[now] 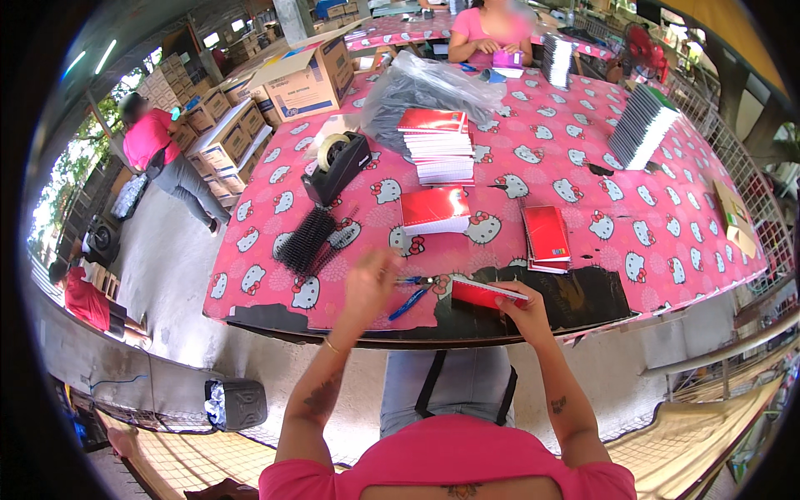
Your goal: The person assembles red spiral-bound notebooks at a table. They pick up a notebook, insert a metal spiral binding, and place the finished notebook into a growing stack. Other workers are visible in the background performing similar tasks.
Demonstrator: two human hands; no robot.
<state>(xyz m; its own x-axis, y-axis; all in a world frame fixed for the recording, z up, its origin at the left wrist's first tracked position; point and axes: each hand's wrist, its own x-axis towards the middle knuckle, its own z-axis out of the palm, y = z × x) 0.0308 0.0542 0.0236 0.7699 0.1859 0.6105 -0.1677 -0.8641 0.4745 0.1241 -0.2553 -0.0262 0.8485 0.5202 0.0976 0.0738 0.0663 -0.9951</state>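
My right hand (523, 312) grips a small red notebook (477, 293) by its right end, just above the table's near edge. My left hand (372, 282) is to the left of it, smeared by motion, so whether its fingers hold anything does not show. Between the hands lies a pair of blue-handled pliers (407, 303). Beyond my left hand is a bunch of black spiral binding coils (307, 240). Red-covered notebooks stand in a short stack (435, 210) and a taller stack (442, 158) ahead. Another small red pile (547, 235) lies to the right.
A black tape dispenser (337, 170) stands left of the stacks on the pink patterned table (575, 171). Behind are a grey plastic bag (408, 87) and a carton (308, 82). Bound notebooks (640, 129) stand far right. A co-worker (490, 37) sits across the table.
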